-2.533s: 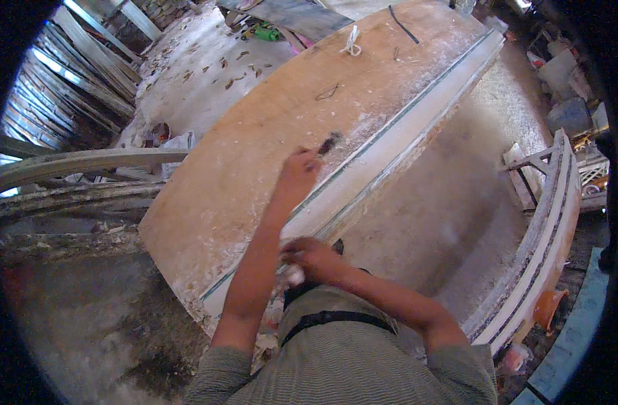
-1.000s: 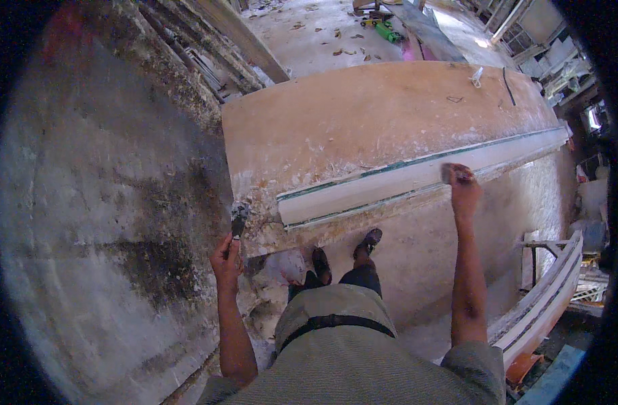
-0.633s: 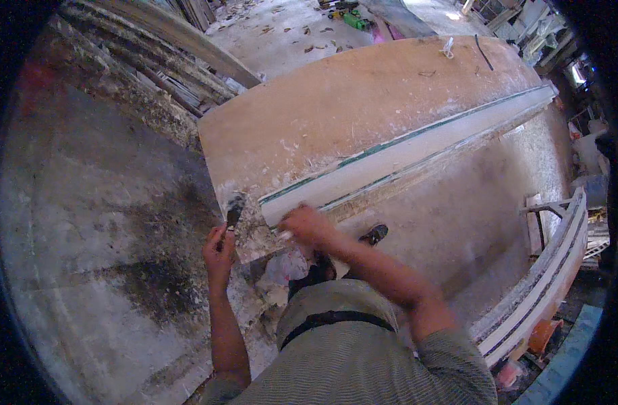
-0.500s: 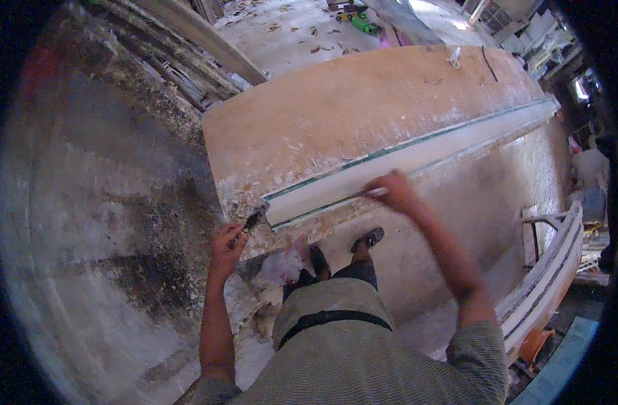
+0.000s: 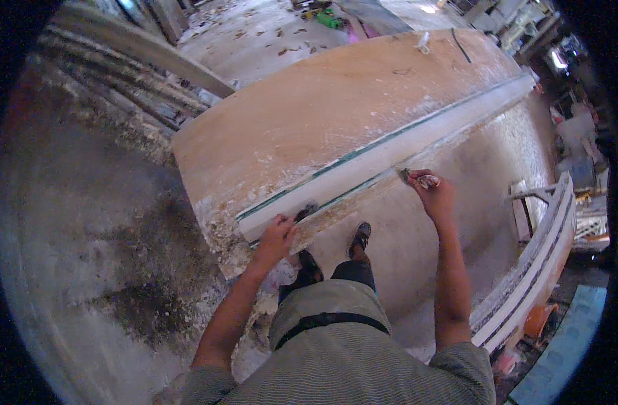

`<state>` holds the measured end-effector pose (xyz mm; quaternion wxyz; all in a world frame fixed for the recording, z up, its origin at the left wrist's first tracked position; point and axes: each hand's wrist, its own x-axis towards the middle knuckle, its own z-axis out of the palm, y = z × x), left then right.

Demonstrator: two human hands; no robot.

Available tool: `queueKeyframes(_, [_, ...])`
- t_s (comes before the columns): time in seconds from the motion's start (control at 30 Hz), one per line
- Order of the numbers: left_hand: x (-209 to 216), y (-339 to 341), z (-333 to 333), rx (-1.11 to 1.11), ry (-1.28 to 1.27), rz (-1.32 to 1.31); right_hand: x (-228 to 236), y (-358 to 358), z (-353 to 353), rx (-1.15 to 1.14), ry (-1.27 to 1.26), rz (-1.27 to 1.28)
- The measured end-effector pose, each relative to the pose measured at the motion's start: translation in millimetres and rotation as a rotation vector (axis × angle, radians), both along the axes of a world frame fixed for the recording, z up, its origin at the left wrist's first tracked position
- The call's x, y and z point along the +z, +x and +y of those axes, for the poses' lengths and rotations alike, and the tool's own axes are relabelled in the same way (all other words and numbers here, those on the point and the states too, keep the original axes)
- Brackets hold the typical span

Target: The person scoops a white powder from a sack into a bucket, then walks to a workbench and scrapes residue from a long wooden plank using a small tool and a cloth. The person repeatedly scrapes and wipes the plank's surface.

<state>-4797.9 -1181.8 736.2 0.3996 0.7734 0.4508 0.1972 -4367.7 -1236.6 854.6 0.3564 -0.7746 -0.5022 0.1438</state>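
A long white strip (image 5: pixel 363 156) with dark green edges runs lengthwise over a big brown, board-like surface (image 5: pixel 275 128). Over the strip's near left part, my left hand (image 5: pixel 274 237) is closed on a dark, brush-like tool (image 5: pixel 306 211); its exact kind is blurred. The tool's dark end lies at the strip's lower green edge. My right hand (image 5: pixel 432 192) is closed around a small whitish thing with a dark tip (image 5: pixel 405 176), too small to name. It hovers just on the near side of the strip's lower edge, farther right.
Long timbers (image 5: pixel 147 50) lie at the upper left. A curved, striped hull-like piece (image 5: pixel 528 277) stands at the right, beside an orange pot-like object (image 5: pixel 540 318) and a light blue plank (image 5: pixel 562 347). Flaky debris (image 5: pixel 218 236) covers the brown surface's left corner.
My left hand has moved right, from the strip's left end onto its lower edge, with the dark tool. My right hand has shifted right and off the strip. The view has also shifted.
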Motion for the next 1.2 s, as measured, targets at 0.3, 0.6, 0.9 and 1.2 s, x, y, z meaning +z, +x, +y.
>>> queueKeyframes(0.3, [7, 242, 63, -0.152, 0.088, -0.001, -36, 31, -53, -0.137, -0.124, 0.279])
queueKeyframes(0.6, [9, 150, 48, -0.013, -0.135, -0.008, -66, 123, -97, -0.286, -0.014, 0.583])
queueKeyframes(0.9, [18, 196, 55, 0.048, -0.127, 0.024, -78, 106, -86, -0.258, -0.193, 0.596])
queueKeyframes(1.2, [27, 178, 49, 0.040, -0.145, 0.134, -117, 20, -47, -0.279, -0.147, 0.965])
